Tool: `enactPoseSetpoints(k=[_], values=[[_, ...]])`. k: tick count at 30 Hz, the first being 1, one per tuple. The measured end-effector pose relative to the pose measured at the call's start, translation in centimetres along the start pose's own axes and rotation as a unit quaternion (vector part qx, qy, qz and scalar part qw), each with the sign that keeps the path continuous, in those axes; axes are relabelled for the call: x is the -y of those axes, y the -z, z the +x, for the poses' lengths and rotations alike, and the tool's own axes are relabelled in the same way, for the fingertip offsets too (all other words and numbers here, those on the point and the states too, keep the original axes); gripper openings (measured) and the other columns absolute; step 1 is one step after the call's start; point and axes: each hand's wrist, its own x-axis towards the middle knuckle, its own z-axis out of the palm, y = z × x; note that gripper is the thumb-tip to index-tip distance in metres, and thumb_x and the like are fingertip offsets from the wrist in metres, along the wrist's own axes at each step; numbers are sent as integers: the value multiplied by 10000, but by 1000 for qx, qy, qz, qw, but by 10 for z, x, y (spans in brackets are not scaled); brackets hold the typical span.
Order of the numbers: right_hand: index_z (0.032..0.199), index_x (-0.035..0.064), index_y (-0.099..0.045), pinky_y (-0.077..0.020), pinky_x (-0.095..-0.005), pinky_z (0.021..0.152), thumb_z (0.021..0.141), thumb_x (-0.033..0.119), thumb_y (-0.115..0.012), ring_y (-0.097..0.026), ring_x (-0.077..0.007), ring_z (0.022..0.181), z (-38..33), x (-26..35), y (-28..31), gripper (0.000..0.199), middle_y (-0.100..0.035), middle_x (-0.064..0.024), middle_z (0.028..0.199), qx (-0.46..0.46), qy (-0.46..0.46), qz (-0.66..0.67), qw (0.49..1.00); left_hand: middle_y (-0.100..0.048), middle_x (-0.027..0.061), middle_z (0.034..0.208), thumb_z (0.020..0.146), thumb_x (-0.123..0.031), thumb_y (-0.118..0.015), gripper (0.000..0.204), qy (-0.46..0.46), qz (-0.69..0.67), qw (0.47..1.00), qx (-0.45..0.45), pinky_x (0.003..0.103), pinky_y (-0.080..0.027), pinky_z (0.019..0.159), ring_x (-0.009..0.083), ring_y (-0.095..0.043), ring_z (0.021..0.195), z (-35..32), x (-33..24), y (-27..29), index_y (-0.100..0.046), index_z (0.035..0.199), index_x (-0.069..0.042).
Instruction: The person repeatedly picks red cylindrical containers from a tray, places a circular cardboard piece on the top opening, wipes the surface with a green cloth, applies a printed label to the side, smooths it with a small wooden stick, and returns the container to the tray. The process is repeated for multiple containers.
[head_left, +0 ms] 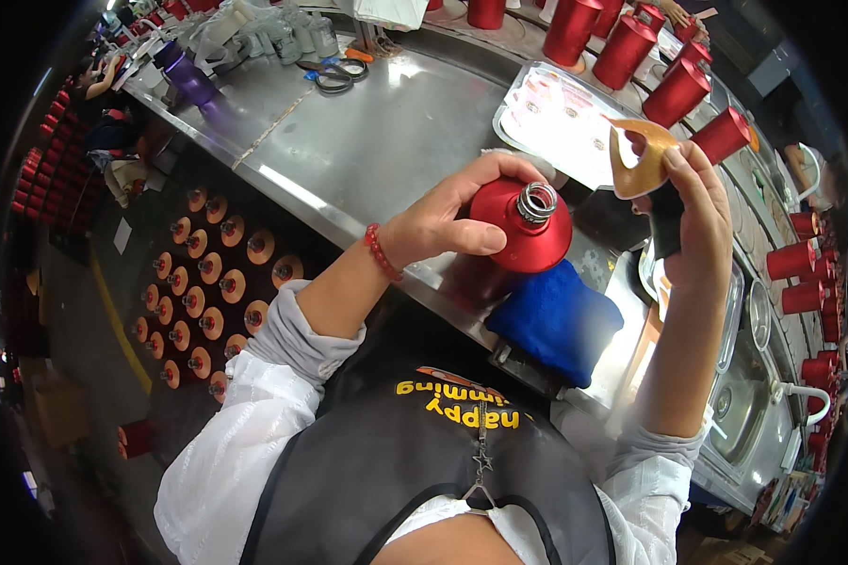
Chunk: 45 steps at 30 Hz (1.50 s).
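Observation:
My left hand (443, 217) is closed around a glossy red bottle (530, 247), tilted so that its open, threaded, silvery neck points up toward me. In my right hand (702, 212), thumb and fingers pinch a curved gold-tan sheet (643, 169) with a cut-out hole, like a label or decal. That sheet is held up to the right of the bottle, apart from it. A dark patch shows below it by the right palm; I cannot tell what it is. Just below the bottle, at the bench edge, lies a bunched blue cloth (561, 320).
A bright white tray (523, 118) with labels lies beyond the bottle. Several red bottles (625, 52) line the conveyor at far right. Scissors (334, 75) and a purple flask (187, 77) stand back left. Bottles with tan collars (211, 322) fill the lower left. A sink (740, 410) is at right.

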Motion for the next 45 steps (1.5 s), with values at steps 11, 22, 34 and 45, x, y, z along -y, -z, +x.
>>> enactPoseSetpoints(k=[11, 22, 34, 45], values=[[1032, 13, -592, -410, -212, 774, 1007, 125, -556, -497, -56, 873, -61, -16, -62, 120, -589, -9, 1028, 78, 18, 67, 995, -470, 134, 1486, 903, -293, -622, 684, 9, -74, 994, -76, 386, -349, 1150, 228, -478, 1349, -28, 3, -14, -410, 1468, 29], [1174, -8, -531, -483, -268, 917, 1040, 212, -480, -598, -110, 1022, -74, -59, -64, 263, -631, -73, 1097, 9, -1, 121, 993, -525, 95, 1367, 965, -142, -594, 541, -59, -75, 986, -139, 349, -386, 1108, 164, -496, 1280, -29, 9, -27, -392, 1446, -2], [1261, 10, -494, -390, -308, 1055, 953, 132, -632, -508, -158, 1210, -70, -69, -76, 359, -542, -85, 1294, 30, -26, 94, 995, -546, 130, 1326, 963, -165, -544, 517, 0, -26, 973, -229, 352, -411, 1079, 175, -536, 1215, -44, 2, -21, -371, 1422, -5], [1312, -3, -482, -369, -333, 1076, 942, 191, -675, -500, -169, 1222, -65, -71, -87, 460, -541, -85, 1301, 28, 16, -28, 999, -582, 122, 1247, 964, -138, -514, 387, 12, -165, 961, -222, 322, -415, 1048, 149, -544, 1185, -30, -14, -2, -475, 1311, 30]])
